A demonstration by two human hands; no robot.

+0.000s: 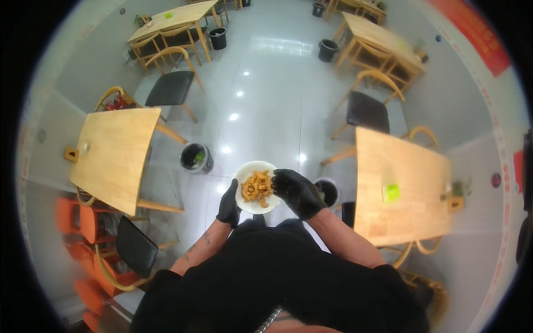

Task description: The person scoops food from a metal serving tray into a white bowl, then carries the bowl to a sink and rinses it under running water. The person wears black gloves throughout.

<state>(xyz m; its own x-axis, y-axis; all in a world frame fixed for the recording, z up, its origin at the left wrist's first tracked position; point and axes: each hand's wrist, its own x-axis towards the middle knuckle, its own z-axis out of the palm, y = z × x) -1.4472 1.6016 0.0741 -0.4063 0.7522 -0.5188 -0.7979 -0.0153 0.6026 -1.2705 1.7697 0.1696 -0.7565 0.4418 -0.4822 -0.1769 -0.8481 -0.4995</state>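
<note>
White plate: sat up in front of the person, with brown bits on it.
Left hand: pinched the plate's left edge.
Right hand: curled at its right edge; could not tell if it pinched any bits.
Black bin: had something green inside.

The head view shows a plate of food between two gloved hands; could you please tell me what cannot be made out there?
Head view, left hand: any fingers underneath are hidden by the plate.
Head view, right hand: its palm is hidden by the back of the hand.
Head view, food: too small to tell its exact kind.
Head view, bin: partly covered by the right hand.
</note>
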